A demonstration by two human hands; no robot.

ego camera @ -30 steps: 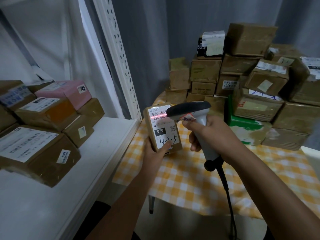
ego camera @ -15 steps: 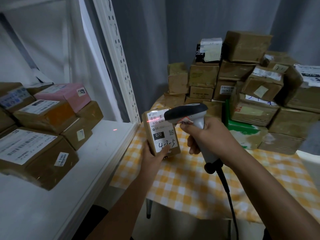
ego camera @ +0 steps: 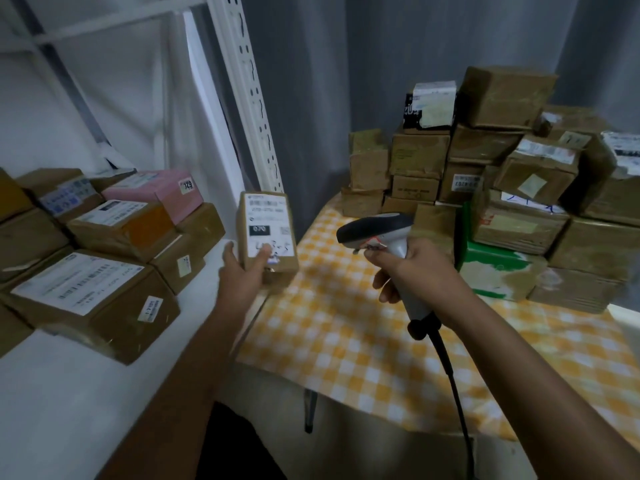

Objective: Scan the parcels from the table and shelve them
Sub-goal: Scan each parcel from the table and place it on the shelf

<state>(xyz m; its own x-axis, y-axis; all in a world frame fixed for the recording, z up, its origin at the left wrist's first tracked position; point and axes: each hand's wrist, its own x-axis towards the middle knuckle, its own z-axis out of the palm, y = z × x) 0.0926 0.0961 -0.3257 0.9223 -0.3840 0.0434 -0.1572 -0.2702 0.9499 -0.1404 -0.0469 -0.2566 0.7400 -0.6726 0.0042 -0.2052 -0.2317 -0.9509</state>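
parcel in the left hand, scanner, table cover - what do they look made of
Parcel: brown cardboard, matte, with a white paper label. Scanner: grey and black moulded plastic, smooth with a slight sheen. Table cover: yellow-and-white check, creased; cloth or thin plastic sheet, cannot tell.

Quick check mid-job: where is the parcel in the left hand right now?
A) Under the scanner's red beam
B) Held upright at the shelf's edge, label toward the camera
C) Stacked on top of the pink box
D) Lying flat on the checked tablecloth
B: the left hand holds the small parcel upright at the white shelf edge, label facing the camera, while the scanner in the right hand stays apart over the table.
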